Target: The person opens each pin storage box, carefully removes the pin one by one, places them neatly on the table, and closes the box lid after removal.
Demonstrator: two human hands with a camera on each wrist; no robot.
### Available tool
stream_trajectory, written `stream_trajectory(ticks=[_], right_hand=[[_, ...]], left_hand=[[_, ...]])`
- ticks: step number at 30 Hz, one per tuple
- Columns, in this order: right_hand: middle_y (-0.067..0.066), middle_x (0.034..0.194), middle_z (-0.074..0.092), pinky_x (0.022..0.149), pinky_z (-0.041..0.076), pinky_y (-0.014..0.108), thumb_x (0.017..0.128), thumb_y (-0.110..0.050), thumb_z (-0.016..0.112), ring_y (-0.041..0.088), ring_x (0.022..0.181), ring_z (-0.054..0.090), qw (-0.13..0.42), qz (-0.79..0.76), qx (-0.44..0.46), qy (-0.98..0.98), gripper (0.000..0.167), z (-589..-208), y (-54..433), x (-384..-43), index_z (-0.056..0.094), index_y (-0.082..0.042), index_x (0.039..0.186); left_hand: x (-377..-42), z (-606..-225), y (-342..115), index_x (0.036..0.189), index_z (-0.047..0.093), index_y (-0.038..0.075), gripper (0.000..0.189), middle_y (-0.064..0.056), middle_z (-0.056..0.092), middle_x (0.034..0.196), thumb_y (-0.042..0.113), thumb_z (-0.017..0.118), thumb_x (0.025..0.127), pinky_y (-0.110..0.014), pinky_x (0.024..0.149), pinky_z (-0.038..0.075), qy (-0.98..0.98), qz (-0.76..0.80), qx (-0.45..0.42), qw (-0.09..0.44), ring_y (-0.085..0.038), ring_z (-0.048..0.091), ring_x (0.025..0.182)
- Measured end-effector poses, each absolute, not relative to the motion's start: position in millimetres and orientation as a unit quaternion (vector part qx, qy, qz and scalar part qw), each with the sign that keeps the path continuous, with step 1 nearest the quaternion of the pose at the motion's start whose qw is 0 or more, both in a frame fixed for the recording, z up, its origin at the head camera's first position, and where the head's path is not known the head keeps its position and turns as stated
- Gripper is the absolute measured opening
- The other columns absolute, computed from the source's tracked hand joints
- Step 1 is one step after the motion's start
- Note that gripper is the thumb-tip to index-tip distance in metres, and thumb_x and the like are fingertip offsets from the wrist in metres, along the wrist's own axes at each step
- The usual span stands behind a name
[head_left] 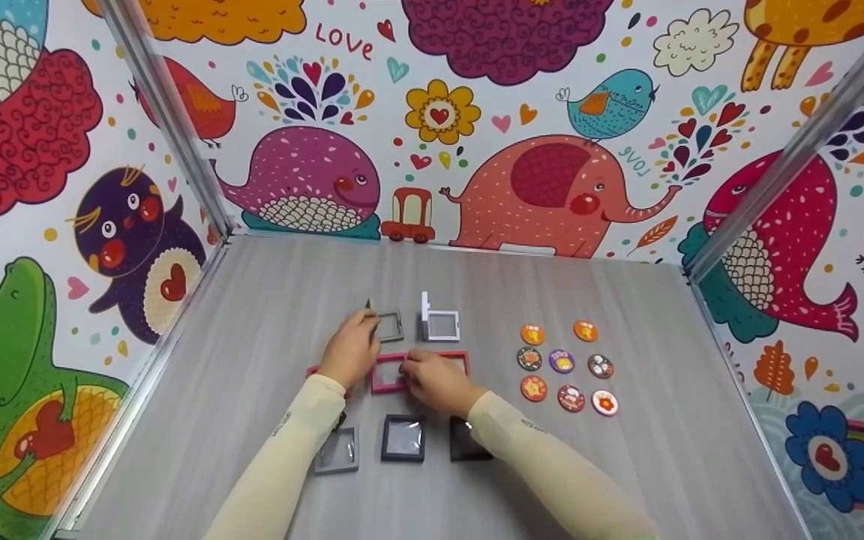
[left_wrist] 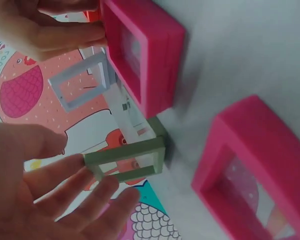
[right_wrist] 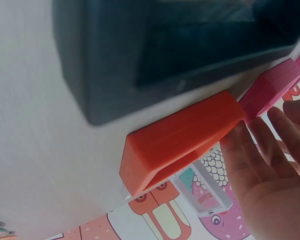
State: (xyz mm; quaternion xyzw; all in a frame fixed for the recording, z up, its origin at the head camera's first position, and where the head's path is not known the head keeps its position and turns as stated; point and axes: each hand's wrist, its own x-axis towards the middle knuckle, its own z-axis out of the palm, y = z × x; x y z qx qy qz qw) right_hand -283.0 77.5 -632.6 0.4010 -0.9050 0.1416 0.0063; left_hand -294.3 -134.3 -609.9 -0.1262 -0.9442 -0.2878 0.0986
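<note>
My left hand (head_left: 348,349) is at the raised lid of a green display frame (head_left: 400,327). In the left wrist view its fingers spread loosely, one fingertip touching the lid's corner. My right hand (head_left: 439,381) reaches over a pink frame (head_left: 375,376) and a red-orange frame (head_left: 465,358) standing side by side. Seen from the right wrist, the fingers lie extended where the red-orange and pink frames meet. Another pink frame (left_wrist: 257,127) sits below my left hand, mostly covered by it in the head view. A white frame (head_left: 425,315) stands open behind my right hand.
In the near row lie a grey frame (head_left: 337,471), a black frame (head_left: 403,457) and another dark frame (head_left: 468,442) partly under the right sleeve. Several round badges (head_left: 562,361) are spread on the table's right side. Printed walls border the grey table (head_left: 649,465).
</note>
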Motion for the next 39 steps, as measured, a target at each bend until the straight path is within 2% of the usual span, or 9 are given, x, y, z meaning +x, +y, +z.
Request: stream_trajectory(ticks=[5,14,21,26,29,34,39], right_hand=[[0.003,0.106,0.068,0.082,0.061,0.030,0.095,-0.005,0.079,0.016,0.093,0.070,0.006,0.148,0.402,-0.904,0.019,-634,79,-284,0.079,-0.007,0.114],[0.002,0.102,0.065,0.077,0.061,0.031,0.095,-0.008,0.080,0.016,0.089,0.069,0.016,0.144,0.424,-0.894,0.011,-631,83,-286,0.076,-0.008,0.106],[0.005,0.111,0.073,0.092,0.060,0.035,0.097,-0.003,0.074,0.020,0.102,0.072,0.016,0.179,0.454,-0.873,0.016,-619,88,-292,0.077,-0.004,0.113],[0.013,0.119,0.073,0.098,0.060,0.044,0.096,0.005,0.073,0.031,0.112,0.071,0.085,0.256,0.429,-0.862,0.018,-603,90,-308,0.076,0.001,0.113],[0.017,0.128,0.070,0.102,0.058,0.048,0.096,0.006,0.074,0.035,0.118,0.069,0.107,0.269,0.392,-0.873,0.021,-597,92,-320,0.075,0.002,0.117],[0.020,0.138,0.067,0.108,0.054,0.050,0.099,0.005,0.073,0.038,0.127,0.065,0.077,0.245,0.370,-0.893,0.024,-599,98,-338,0.074,0.003,0.123],[0.022,0.131,0.070,0.104,0.056,0.051,0.097,0.009,0.071,0.039,0.122,0.068,0.073,0.275,0.352,-0.892,0.020,-605,106,-344,0.076,0.007,0.116]], left_hand=[[-299,-612,-123,0.135,0.071,-0.007,0.035,-0.019,0.062,0.147,0.007,0.070,0.103,-0.053,0.114,0.048,-0.950,-0.265,-0.150,0.073,-0.040,0.057,0.137],[-307,-628,-112,0.130,0.071,-0.011,0.034,-0.022,0.065,0.142,0.006,0.072,0.100,-0.053,0.116,0.047,-0.948,-0.246,-0.201,0.031,-0.043,0.059,0.135],[-308,-638,-112,0.132,0.070,-0.011,0.036,-0.022,0.065,0.145,0.008,0.071,0.102,-0.052,0.116,0.046,-0.953,-0.233,-0.195,0.000,-0.041,0.059,0.136],[-309,-637,-111,0.133,0.070,-0.010,0.037,-0.020,0.065,0.146,0.011,0.072,0.103,-0.050,0.116,0.047,-0.955,-0.223,-0.195,-0.005,-0.039,0.060,0.136],[-309,-635,-110,0.133,0.071,-0.009,0.037,-0.019,0.065,0.146,0.012,0.073,0.103,-0.050,0.115,0.049,-0.956,-0.218,-0.197,-0.004,-0.039,0.061,0.135],[-307,-634,-109,0.131,0.070,-0.012,0.037,-0.022,0.066,0.142,0.009,0.074,0.100,-0.052,0.113,0.050,-0.954,-0.216,-0.209,0.002,-0.041,0.063,0.132],[-307,-637,-111,0.133,0.070,-0.011,0.038,-0.021,0.066,0.144,0.010,0.073,0.101,-0.050,0.116,0.048,-0.957,-0.203,-0.205,-0.003,-0.041,0.062,0.133]])
